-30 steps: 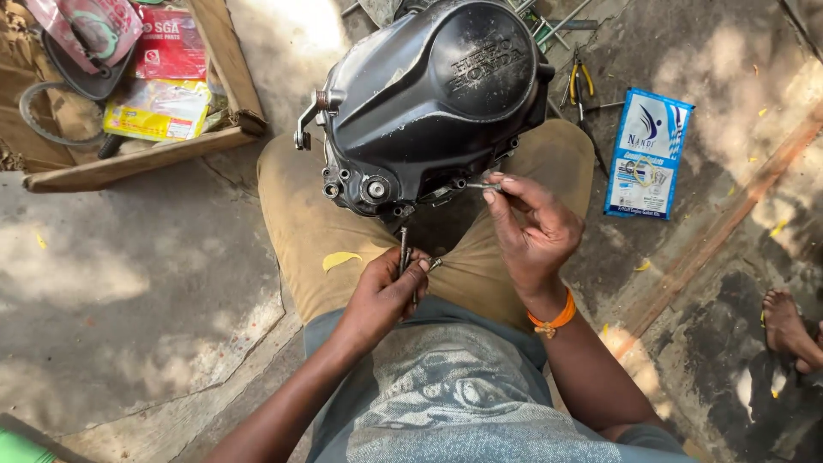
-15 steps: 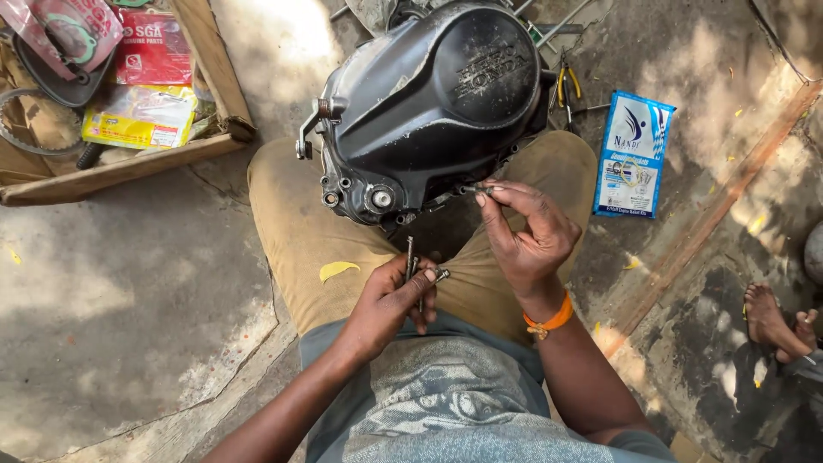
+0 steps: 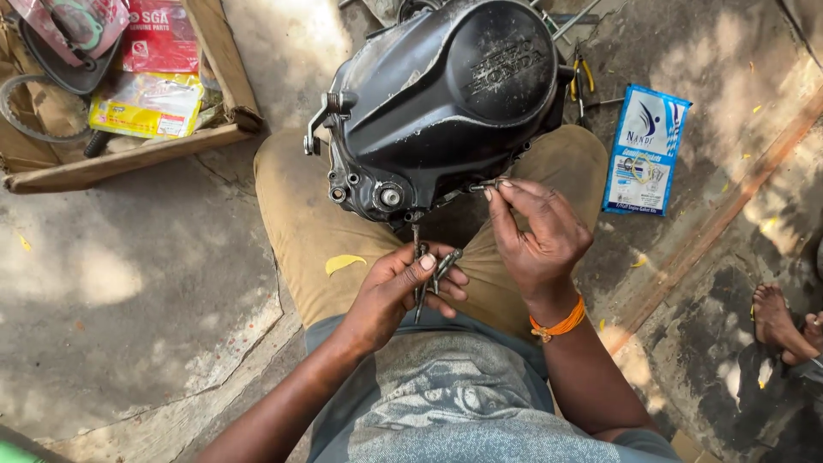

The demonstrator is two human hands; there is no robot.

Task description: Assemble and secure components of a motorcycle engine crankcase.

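Left hand (image 3: pixel 401 287), just below the engine cover (image 3: pixel 446 103): closed around a bundle of long bolts (image 3: pixel 426 270), their ends sticking up toward the cover's lower edge. Right hand (image 3: pixel 538 236), below the cover's right side: fingertips pinching a single bolt (image 3: pixel 485 184) against the rim. Engine cover, black, dusty, rests on the knees. Blue packet (image 3: pixel 645 150) right of the cover; wooden tray (image 3: pixel 129 159) of parts packets to its left. Another person's bare foot (image 3: pixel 776 319) far right.
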